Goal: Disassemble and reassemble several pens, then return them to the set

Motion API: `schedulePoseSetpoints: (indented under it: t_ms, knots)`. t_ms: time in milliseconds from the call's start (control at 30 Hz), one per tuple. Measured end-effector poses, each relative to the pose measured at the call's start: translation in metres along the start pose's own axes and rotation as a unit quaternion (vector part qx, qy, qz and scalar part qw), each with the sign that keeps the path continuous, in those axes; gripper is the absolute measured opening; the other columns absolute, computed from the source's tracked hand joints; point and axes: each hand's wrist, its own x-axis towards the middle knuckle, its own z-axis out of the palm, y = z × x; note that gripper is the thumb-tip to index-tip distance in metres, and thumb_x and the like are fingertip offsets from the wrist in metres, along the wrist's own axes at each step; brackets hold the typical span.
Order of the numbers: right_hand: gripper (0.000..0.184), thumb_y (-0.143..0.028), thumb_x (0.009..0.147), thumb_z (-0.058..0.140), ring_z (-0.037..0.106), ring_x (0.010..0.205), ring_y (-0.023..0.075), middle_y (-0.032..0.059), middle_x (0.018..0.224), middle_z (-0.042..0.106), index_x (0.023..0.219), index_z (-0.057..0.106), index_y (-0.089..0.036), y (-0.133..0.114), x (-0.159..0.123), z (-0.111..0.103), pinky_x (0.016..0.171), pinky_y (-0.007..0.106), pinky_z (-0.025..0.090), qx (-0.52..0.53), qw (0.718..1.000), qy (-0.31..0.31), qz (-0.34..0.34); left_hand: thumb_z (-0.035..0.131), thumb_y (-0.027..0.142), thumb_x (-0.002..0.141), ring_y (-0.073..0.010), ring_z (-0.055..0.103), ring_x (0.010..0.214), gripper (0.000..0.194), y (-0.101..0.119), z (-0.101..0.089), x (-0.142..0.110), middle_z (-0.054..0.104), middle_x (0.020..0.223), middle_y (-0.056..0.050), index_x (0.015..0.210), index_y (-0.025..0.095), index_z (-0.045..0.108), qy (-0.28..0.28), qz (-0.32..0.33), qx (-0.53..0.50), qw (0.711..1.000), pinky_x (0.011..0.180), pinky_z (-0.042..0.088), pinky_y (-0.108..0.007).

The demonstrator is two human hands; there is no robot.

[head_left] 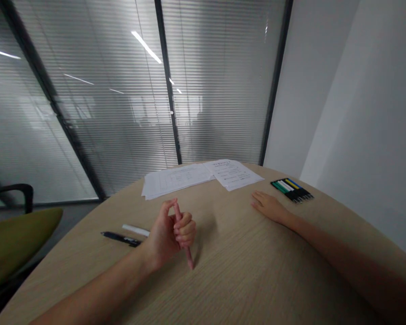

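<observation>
My left hand (174,230) is closed around a slim pink pen-like stick (188,257), held above the table near its middle. The stick's upper end meets my thumb, and its lower end points down toward the tabletop; whether it touches the wood I cannot tell. Beside that wrist lie a black pen (117,238) and a white stick-shaped pen (135,230). Flat on the table rests my right hand (269,206), fingers stretched out and holding nothing. Just beyond it is a black case (292,189) with green, white, yellow and blue stick-shaped items in a row.
Printed sheets (179,179) overlap another sheet (235,174) at the far side of the round wooden table (237,280). A green chair (20,243) with a black armrest stands at the left. Glass panels with blinds (216,90) and a white wall (368,135) stand behind.
</observation>
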Motion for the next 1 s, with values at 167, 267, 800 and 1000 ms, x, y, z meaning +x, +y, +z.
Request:
schedulePoseSetpoints:
  t_ms: [167,267,800,1000]
  knots:
    - [0.051,-0.036,0.082,0.03,0.039,0.115,0.0237,0.0166,0.124,0.044,0.117,0.048,-0.004,-0.0001,-0.0001,0.0011,0.097,0.035,0.029,-0.022,1.0,0.009,-0.009,0.047,0.045,0.065,-0.0049,0.012,0.034,0.046,0.0011,0.0001,-0.0018,0.012,0.039,0.009,0.041,0.019,0.016,0.019,0.024,-0.049,0.998,0.033,0.021,-0.017]
    - [0.049,-0.036,0.082,0.03,0.039,0.115,0.0233,0.0154,0.124,0.045,0.116,0.049,-0.006,0.001,0.0002,0.0022,0.097,0.035,0.029,-0.026,1.0,0.011,-0.009,0.046,0.051,0.066,-0.0047,0.012,0.034,0.051,0.0016,0.0013,-0.0019,0.012,0.039,0.009,0.042,0.019,0.015,0.019,0.022,-0.071,0.997,0.032,0.022,-0.017]
    - [0.048,-0.037,0.082,0.031,0.038,0.115,0.0234,0.0153,0.124,0.044,0.116,0.048,-0.008,0.0028,0.0009,0.0047,0.096,0.037,0.029,-0.013,1.0,0.013,0.0,0.043,0.058,0.07,-0.0042,0.016,0.03,0.056,0.003,0.0018,-0.002,0.011,0.038,0.009,0.042,0.019,0.014,0.028,0.028,-0.077,0.996,0.03,0.026,-0.016]
    - [0.049,-0.036,0.082,0.031,0.038,0.115,0.0233,0.0161,0.124,0.044,0.116,0.048,-0.006,0.0007,-0.0001,0.0023,0.096,0.036,0.029,-0.011,1.0,0.012,-0.002,0.047,0.043,0.068,-0.0048,0.017,0.031,0.047,0.0018,0.0023,-0.0046,0.011,0.04,0.009,0.043,0.02,0.014,0.033,0.056,-0.092,0.994,0.03,0.027,-0.017]
